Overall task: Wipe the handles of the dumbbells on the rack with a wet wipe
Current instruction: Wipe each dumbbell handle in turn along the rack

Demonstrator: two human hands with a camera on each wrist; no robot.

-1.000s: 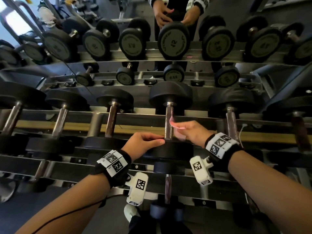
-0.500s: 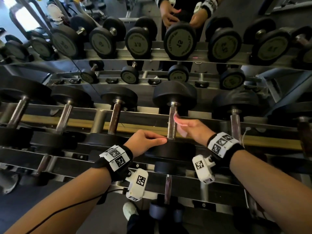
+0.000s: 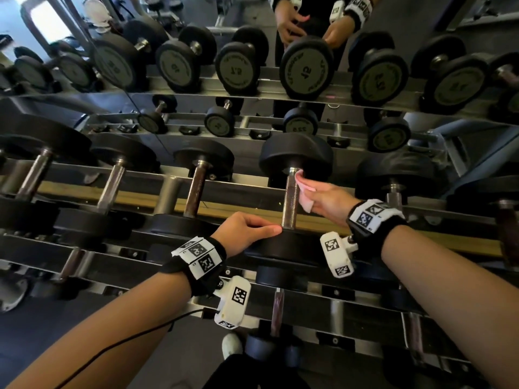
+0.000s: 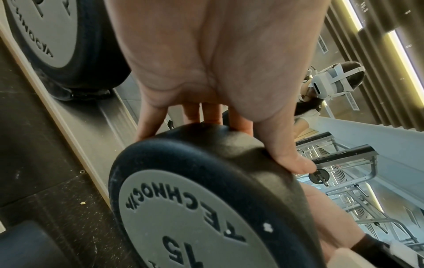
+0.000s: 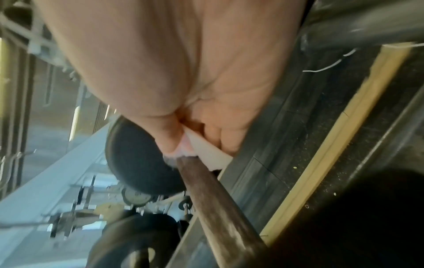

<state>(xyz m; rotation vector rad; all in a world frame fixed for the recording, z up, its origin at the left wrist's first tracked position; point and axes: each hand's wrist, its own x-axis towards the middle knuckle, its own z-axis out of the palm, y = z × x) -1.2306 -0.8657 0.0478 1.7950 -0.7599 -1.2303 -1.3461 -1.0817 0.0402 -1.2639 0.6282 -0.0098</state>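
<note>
A black dumbbell lies on the rack (image 3: 252, 210) with its metal handle (image 3: 290, 197) running away from me. My right hand (image 3: 327, 202) pinches a pale wet wipe (image 3: 304, 189) and presses it on the right side of the handle, near the far weight head (image 3: 295, 155). In the right wrist view the wipe (image 5: 206, 150) sits between thumb and fingers against the handle (image 5: 213, 197). My left hand (image 3: 247, 230) grips the near weight head (image 3: 283, 245); the left wrist view shows fingers (image 4: 282, 143) curled over that head (image 4: 195, 199), marked 15.
More dumbbells lie in the same row to the left (image 3: 196, 186) and right (image 3: 393, 189). A lower tier holds smaller ones (image 3: 276, 310). A mirror behind reflects the rack, dumbbells (image 3: 306, 68) and my hands. My shoe (image 3: 231, 345) shows on the floor.
My right hand has slid the wipe up the handle from near the middle toward the far weight head. The left hand has stayed on the near head.
</note>
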